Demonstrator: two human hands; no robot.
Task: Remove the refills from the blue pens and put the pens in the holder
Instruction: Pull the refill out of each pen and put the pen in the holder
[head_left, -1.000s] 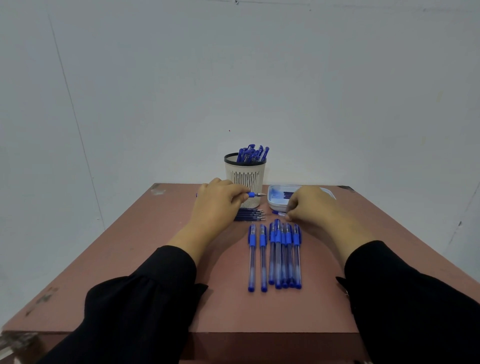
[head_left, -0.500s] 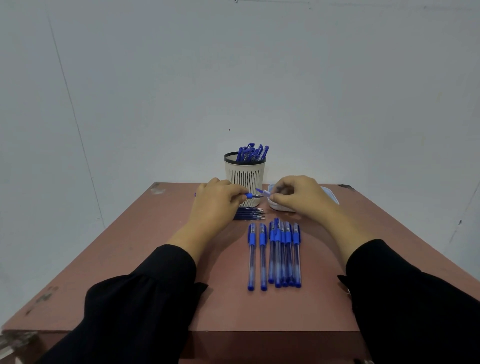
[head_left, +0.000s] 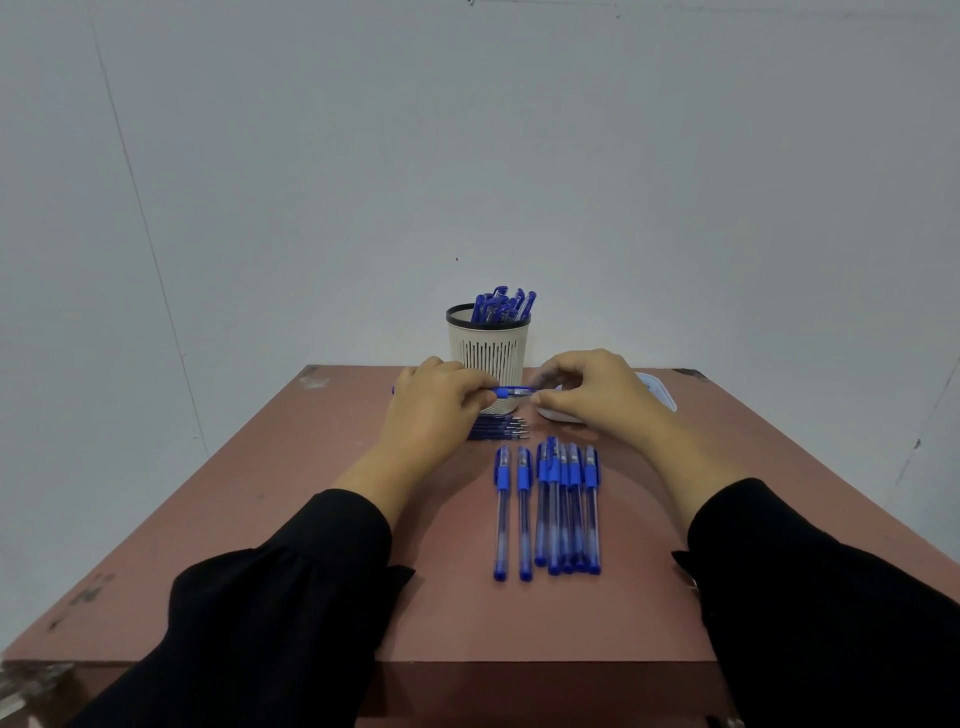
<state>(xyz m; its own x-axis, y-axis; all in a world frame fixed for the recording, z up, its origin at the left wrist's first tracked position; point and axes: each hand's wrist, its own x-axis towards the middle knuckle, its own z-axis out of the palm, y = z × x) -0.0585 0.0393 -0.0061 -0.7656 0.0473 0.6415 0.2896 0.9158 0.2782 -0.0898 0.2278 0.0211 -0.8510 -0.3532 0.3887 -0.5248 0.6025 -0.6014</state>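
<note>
Gripping 1 blue pen (head_left: 506, 392) level in front of the holder (head_left: 488, 349), the left hand (head_left: 434, 415) curls round its barrel while the right hand (head_left: 597, 397) pinches its tip end. Head view: holder stocked with pens; loose refills (head_left: 498, 430) beneath; 6 pens (head_left: 550, 512) in a row on the table (head_left: 291, 499); white tray (head_left: 657, 392) behind the right hand.

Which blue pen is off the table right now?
The blue pen held level between left hand and right hand, before the holder; the others lie flat or stand inside it.
</note>
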